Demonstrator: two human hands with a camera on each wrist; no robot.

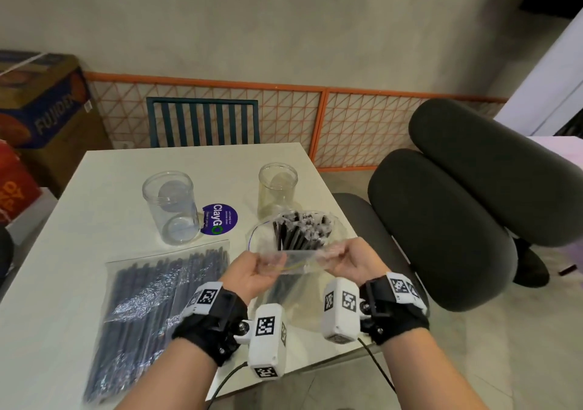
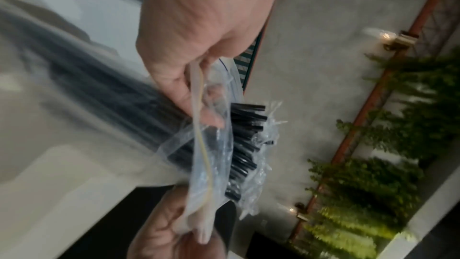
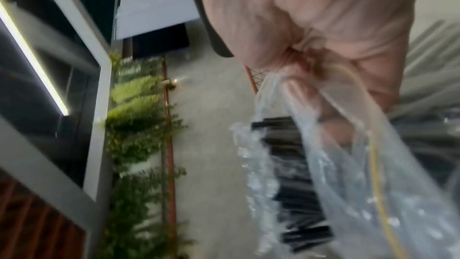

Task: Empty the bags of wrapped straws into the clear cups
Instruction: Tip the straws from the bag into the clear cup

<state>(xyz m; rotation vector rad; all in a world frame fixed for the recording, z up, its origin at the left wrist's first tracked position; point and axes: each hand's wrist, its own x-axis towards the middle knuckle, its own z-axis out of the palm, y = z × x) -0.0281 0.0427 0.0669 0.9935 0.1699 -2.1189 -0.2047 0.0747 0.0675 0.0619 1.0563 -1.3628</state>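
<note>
Both hands hold a clear zip bag (image 1: 296,261) upright above the table's near right part, its mouth spread wide. My left hand (image 1: 257,266) pinches the left rim and my right hand (image 1: 339,259) pinches the right rim. Black wrapped straws (image 1: 299,229) stick up out of the mouth. In the left wrist view my left hand (image 2: 196,94) pinches the bag's zip strip (image 2: 202,145) beside the straws (image 2: 245,145). The right wrist view has my right hand (image 3: 323,90) gripping the bag (image 3: 361,174) next to the straws (image 3: 293,184). Two clear cups stand behind: one left (image 1: 170,207), one right (image 1: 277,188), both holding no straws.
A second, sealed bag of black straws (image 1: 154,311) lies flat on the white table (image 1: 104,173) at the near left. A round purple sticker (image 1: 219,219) sits between the cups. A dark cushioned chair (image 1: 457,220) stands right of the table, a slatted chair (image 1: 203,122) behind it.
</note>
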